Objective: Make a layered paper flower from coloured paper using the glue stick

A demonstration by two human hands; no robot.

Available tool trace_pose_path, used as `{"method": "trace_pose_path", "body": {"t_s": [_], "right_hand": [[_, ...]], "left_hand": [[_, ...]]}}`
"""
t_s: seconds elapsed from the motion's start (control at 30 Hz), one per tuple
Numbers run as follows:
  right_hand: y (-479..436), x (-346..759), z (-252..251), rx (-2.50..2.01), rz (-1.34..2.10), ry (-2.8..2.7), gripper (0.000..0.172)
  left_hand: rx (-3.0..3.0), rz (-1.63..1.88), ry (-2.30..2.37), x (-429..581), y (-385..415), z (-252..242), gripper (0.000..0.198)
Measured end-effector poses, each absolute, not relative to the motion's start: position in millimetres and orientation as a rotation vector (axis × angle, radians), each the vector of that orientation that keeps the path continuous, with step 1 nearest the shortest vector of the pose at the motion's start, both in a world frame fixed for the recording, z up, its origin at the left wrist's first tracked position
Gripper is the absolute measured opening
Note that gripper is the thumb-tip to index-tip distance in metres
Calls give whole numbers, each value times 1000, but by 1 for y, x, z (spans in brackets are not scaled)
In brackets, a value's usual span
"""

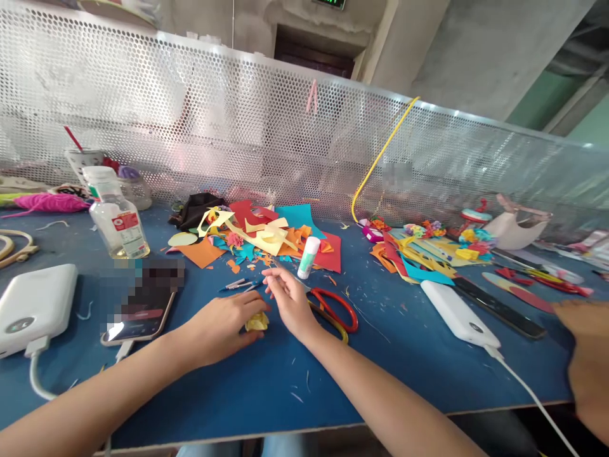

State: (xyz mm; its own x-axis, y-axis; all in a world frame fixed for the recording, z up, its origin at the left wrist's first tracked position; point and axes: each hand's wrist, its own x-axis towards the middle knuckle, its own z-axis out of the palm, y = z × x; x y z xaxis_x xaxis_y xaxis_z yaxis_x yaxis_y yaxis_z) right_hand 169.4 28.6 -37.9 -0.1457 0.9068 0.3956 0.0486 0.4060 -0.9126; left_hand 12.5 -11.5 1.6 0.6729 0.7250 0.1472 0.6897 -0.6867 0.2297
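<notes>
My left hand [226, 327] curls its thumb and fingers around a small crumpled yellow paper piece [257, 322], low over the blue table. Just right of it is my right hand [291, 303], its fingers loosely bent and apart, with nothing visible in them. Red-handled scissors [335, 310] lie beside my right wrist, their blades partly hidden behind the hand. A white glue stick [309, 257] stands upright behind my right hand. Some pens [240, 285] rest on the table beyond my left hand.
Colored paper scraps [266, 235] are heaped behind the hands. On the left are a plastic bottle [117, 216], a phone [147, 301] and a white power bank [38, 308]. Another power bank [459, 314] trails a cable at right, near another person's arm [587, 362]. A perforated metal screen [266, 139] borders the back.
</notes>
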Motion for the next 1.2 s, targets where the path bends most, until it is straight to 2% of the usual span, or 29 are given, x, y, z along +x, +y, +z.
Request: {"method": "trace_pose_path", "body": {"t_s": [0.07,0.27,0.37,0.47,0.6,0.77,0.97,1.2], "right_hand": [[23,169,-34,-849,846,-1563,19],[10,186,-3,-745,477,-1552,17],[42,217,21,-1047,254,-1396,26],[97,255,31,-1225,292,-1515,21],[152,289,9,-1461,351,-1681,30],[169,301,-27,-1590,307,-1807,29],[159,303,-20,-1433,17,-1799,30],[84,294,19,-1028,-395,-1638,41]], "left_hand": [[2745,416,1273,8,-4,-3,30],[2643,490,1192,-1,7,-14,37],[2584,498,1115,0,6,-16,40],[2533,477,1123,1,4,-13,41],[2513,486,1139,2,3,-9,40],[2525,538,1109,1,3,-7,36],[2530,543,1108,2,4,-5,34],[2457,757,1147,4,0,8,32]]}}
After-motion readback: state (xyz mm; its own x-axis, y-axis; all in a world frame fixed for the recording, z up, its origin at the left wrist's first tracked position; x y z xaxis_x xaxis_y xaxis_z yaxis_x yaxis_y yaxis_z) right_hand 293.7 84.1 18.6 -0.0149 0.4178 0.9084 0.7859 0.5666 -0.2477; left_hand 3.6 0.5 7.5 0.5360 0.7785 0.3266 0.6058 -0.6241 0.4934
